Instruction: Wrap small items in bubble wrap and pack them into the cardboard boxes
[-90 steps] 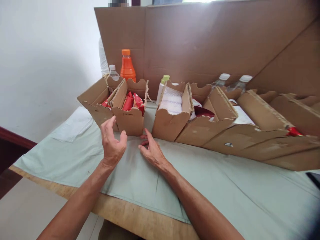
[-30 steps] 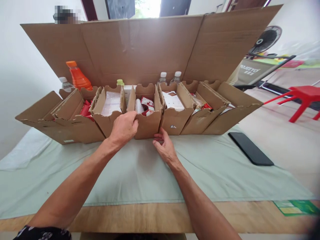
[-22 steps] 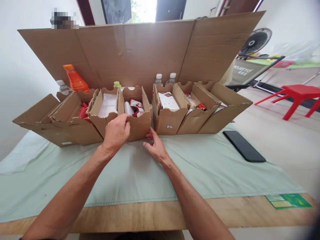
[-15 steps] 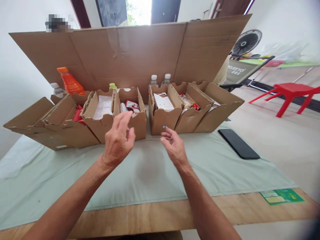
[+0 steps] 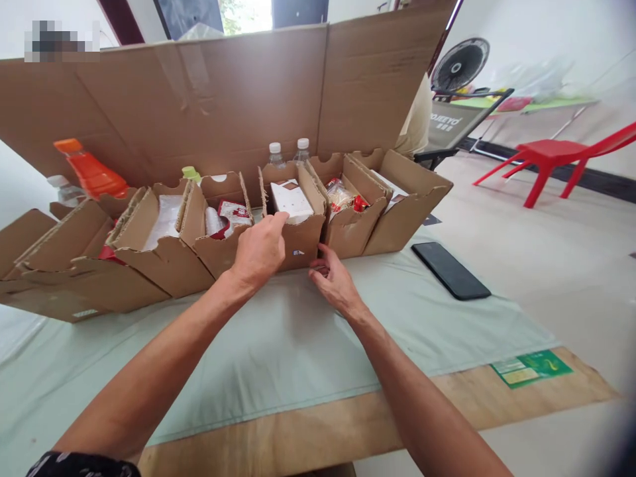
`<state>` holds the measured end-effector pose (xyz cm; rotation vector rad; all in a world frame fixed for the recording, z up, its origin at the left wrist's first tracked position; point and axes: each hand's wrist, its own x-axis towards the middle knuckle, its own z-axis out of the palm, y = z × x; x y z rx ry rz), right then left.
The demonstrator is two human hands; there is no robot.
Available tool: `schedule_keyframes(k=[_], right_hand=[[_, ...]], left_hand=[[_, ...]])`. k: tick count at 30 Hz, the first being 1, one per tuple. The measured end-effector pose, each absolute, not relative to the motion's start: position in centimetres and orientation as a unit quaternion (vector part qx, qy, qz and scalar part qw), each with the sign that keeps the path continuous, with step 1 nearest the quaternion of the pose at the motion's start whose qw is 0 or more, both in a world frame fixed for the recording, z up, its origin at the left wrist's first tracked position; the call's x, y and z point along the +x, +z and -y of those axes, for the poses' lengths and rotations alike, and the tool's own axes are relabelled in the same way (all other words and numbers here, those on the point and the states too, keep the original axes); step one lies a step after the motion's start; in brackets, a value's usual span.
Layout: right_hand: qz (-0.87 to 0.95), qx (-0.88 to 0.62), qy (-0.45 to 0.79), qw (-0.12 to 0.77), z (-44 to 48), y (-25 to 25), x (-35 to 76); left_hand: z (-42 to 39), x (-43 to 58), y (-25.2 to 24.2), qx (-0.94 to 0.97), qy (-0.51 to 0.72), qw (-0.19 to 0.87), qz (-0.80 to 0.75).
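Observation:
A row of open cardboard bins stands on the pale green cloth. My left hand [image 5: 262, 248] is closed at the front left rim of the middle bin [image 5: 303, 238], which holds a white box [image 5: 292, 200]. My right hand [image 5: 334, 278] touches the lower right corner of that same bin, fingers curled and apart from the thumb. Just right of it, another bin [image 5: 350, 228] contains red and clear packets [image 5: 342, 196]. To the left, a bin [image 5: 216, 250] holds a red and white packet [image 5: 234, 213] and a clear rolled item.
Behind the bins rises a tall cardboard panel [image 5: 248, 99], with an orange bottle [image 5: 94, 172] and clear bottles [image 5: 303, 150] before it. A black phone [image 5: 450, 270] lies on the cloth [image 5: 298, 344] at right. Beyond are a red chair [image 5: 551, 151] and a fan [image 5: 460, 65].
The view has turned to the right. My left hand has moved right onto the middle bin's front rim, and my right hand has come to its lower right corner.

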<state>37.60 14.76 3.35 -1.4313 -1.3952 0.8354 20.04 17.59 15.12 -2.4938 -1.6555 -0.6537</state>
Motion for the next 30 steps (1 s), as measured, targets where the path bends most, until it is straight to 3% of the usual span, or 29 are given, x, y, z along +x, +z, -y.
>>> schedule_keyframes(k=[7,12,15,21,30], right_hand=[[0.572,-0.577,0.344,0.472,-14.0,4.2,36.7],[0.511,-0.605,0.295,0.535,-12.5,4.6,41.5],[0.485,-0.622,0.269,0.552,-12.6,4.8,44.6],[0.494,-0.634,0.275,0.528,-14.4,4.7,46.3],[0.532,-0.603,0.312,0.506,-14.8,4.7,44.6]], left_hand=[[-14.3,18.0,14.8,-0.790,-0.246,0.093,0.554],[-13.5,21.2,15.3,-0.840,-0.351,0.069,0.407],[-15.3,25.4,15.9,-0.873,-0.316,0.023,0.369],[-18.8,30.1,16.3,-0.865,-0.188,0.011,0.465],[-17.2,27.2,14.8,-0.839,-0.224,0.075,0.490]])
